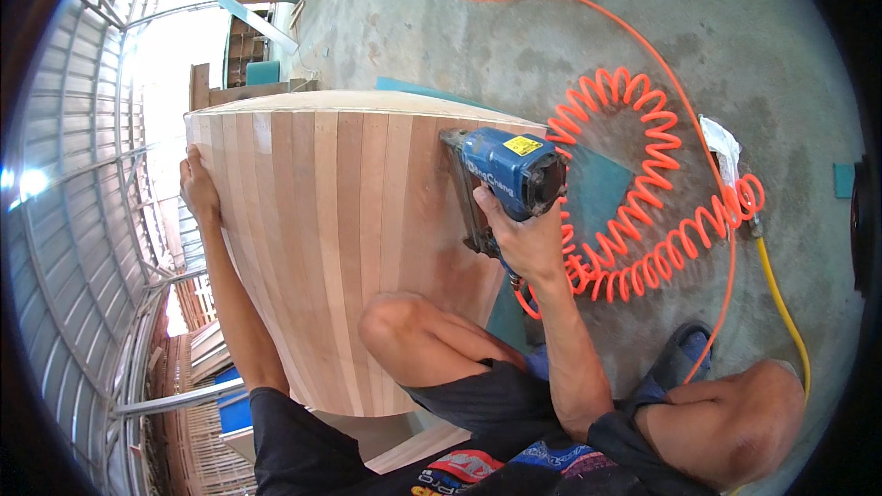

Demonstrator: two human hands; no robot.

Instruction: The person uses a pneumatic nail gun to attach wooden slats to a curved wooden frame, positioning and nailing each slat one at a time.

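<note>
A large curved wooden panel [322,220] of upright light and brown strips stands in front of me. My left hand [199,186] grips its left edge near the upper corner, its fingers partly hidden by the edge. In my right hand [531,243] is a blue pneumatic nail gun [501,165] with a yellow label. My fingers wrap round its grip and are partly out of sight behind it. The tool's nose lies close to the panel's face, near the upper right corner; whether it touches cannot be told. My bent knee [404,317] is against the panel's lower part.
A coiled orange air hose [657,133] lies on the concrete floor [441,37] at the right, joined to a yellow hose [781,298] beside a white bag [721,147]. Teal sheets [602,193] lie beyond the panel. Metal framing [83,174] and wooden pieces [207,349] are at the left.
</note>
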